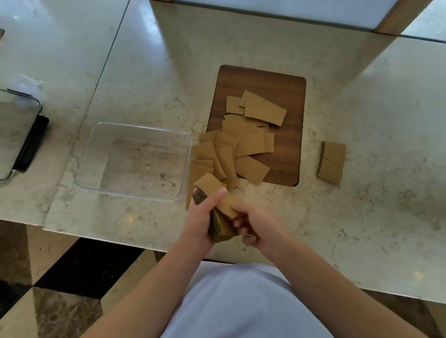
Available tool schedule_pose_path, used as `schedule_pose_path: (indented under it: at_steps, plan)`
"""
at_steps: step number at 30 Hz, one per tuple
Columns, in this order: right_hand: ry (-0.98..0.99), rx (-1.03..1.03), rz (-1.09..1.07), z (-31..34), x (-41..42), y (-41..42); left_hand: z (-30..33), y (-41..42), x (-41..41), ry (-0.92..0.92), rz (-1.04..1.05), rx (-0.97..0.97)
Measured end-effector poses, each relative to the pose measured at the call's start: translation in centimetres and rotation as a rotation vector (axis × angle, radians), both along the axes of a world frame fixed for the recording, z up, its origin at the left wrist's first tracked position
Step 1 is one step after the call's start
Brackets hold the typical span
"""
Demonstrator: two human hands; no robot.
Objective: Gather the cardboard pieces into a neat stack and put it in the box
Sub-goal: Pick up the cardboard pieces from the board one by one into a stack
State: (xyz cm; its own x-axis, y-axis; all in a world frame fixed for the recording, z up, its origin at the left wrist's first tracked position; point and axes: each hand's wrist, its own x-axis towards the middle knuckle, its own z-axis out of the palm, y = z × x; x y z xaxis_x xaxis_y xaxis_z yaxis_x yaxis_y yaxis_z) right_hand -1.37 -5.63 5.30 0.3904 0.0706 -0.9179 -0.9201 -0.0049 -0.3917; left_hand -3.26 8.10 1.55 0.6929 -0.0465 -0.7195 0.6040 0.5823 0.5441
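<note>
My left hand (202,222) grips a thick stack of brown cardboard pieces (208,186) near the table's front edge, thumb pressed on top. My right hand (252,225) holds the same stack from the right side, fingers curled on its edge. Several loose cardboard pieces (246,142) lie scattered just beyond my hands, spilling off a dark wooden board (287,89). Two more pieces (331,161) lie apart to the right. The clear plastic box (134,160) stands open and empty left of the pile.
The marble table's front edge (117,236) runs just below my hands. A clear lid with black clasps (13,137) lies at the far left. A white panel with a wooden frame (399,15) stands at the back.
</note>
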Motion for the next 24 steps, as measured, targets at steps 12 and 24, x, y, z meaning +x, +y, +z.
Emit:
schedule_pose_path:
  at_steps: [12,24]
  plan:
    - [-0.632,-0.573,0.841,-4.2,5.1,0.2,0.7,4.5,1.2,-0.171,0.155,-0.315]
    - [-0.516,-0.405,0.606,-8.0,5.7,3.9,1.0,5.9,-2.0,-0.057,0.054,-0.282]
